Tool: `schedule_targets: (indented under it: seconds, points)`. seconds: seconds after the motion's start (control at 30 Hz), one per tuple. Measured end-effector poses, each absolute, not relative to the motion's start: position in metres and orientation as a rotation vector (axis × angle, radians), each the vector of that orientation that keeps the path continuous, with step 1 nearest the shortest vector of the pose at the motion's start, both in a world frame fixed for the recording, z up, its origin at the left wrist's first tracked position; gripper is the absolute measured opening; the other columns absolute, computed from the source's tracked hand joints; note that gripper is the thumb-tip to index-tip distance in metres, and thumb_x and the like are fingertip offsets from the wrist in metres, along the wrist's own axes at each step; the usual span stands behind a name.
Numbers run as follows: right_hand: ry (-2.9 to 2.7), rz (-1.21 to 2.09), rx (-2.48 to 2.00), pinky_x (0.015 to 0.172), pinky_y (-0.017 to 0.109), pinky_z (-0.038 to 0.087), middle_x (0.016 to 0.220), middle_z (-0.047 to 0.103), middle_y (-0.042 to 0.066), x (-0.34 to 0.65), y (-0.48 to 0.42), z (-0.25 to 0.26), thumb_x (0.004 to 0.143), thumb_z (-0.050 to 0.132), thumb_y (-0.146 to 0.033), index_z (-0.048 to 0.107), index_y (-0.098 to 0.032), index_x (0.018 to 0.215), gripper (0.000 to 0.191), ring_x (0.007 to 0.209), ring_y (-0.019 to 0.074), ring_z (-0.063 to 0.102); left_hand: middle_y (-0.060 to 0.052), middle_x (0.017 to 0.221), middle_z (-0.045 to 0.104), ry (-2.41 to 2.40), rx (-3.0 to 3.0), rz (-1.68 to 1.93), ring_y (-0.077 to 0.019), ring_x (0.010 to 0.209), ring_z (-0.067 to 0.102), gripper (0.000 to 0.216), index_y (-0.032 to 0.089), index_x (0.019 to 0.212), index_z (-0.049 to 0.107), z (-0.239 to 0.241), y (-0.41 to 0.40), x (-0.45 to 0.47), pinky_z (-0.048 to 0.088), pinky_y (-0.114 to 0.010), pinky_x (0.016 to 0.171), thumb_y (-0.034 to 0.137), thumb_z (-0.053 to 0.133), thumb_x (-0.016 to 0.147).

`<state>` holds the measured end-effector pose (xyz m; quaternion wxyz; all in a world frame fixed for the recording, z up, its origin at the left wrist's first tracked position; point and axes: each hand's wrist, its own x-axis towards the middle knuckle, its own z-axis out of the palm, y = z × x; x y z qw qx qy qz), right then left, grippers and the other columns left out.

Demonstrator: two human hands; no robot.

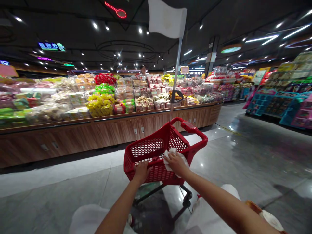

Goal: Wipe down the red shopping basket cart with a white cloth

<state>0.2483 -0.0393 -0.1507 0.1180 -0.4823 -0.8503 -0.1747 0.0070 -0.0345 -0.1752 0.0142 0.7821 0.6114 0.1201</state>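
A red plastic shopping cart [146, 146] stands side-on in front of me, its handle [192, 126] at the upper right. My left hand [141, 170] is closed over the near rim of the basket, toward its left end. Farther right, my right hand [175, 161] presses a crumpled white cloth [169, 165] against the near side rim, close to the handle end. Part of the cloth is hidden under my fingers. Several holes pierce the basket walls, and nothing large shows inside. Black legs and wheels [187, 199] show below the basket.
Behind the cart runs a long wood-panelled display counter [117, 128] heaped with packaged food. A pole with a white flag [167, 19] rises beside it. One person [143, 73] stands beyond the goods. Blue racks [270, 102] stand at the right, across grey floor [231, 152].
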Motion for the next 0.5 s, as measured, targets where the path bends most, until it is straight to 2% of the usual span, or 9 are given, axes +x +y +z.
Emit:
schedule_targets:
  seconds: [0.17,0.3,0.4,0.5]
  points:
    - [-2.561,-0.493,-1.289,0.091,0.045,0.041,0.118,0.061,0.010,0.218,-0.036,-0.153,0.094,0.045,-0.018,0.049,-0.025,0.132,0.039,0.102,0.0239,0.057,-0.009,0.120,0.063,1.907,2.423,0.310,-0.0259,0.114,0.054,0.028,0.021,0.116,0.058,-0.168,-0.038,0.003,0.038,-0.040,0.094,0.027,0.051,0.090]
    - [-2.673,-0.546,-1.247,0.092,0.043,0.041,0.127,0.058,0.012,0.293,-0.040,-0.120,0.090,0.048,-0.014,0.051,-0.025,0.133,0.044,0.110,0.0259,0.055,-0.008,0.115,0.065,1.880,2.417,0.306,-0.0245,0.112,0.055,0.027,0.021,0.113,0.059,-0.161,-0.038,-0.010,0.037,-0.038,0.094,0.023,0.053,0.087]
    - [-2.681,-0.537,-1.368,0.095,0.042,0.039,0.131,0.056,0.012,0.360,-0.047,-0.092,0.090,0.049,-0.015,0.053,-0.027,0.133,0.045,0.120,0.0274,0.049,-0.007,0.115,0.065,1.900,2.429,0.304,-0.0250,0.111,0.055,0.025,0.020,0.111,0.059,-0.160,-0.039,-0.014,0.037,-0.038,0.092,0.023,0.053,0.087]
    - [-2.587,-0.576,-1.518,0.097,0.042,0.038,0.131,0.056,0.012,0.395,-0.051,-0.079,0.091,0.052,-0.020,0.054,-0.027,0.133,0.043,0.121,0.0282,0.048,-0.007,0.119,0.064,1.930,2.423,0.289,-0.0257,0.113,0.054,0.026,0.021,0.111,0.058,-0.162,-0.039,-0.012,0.037,-0.039,0.092,0.024,0.054,0.086]
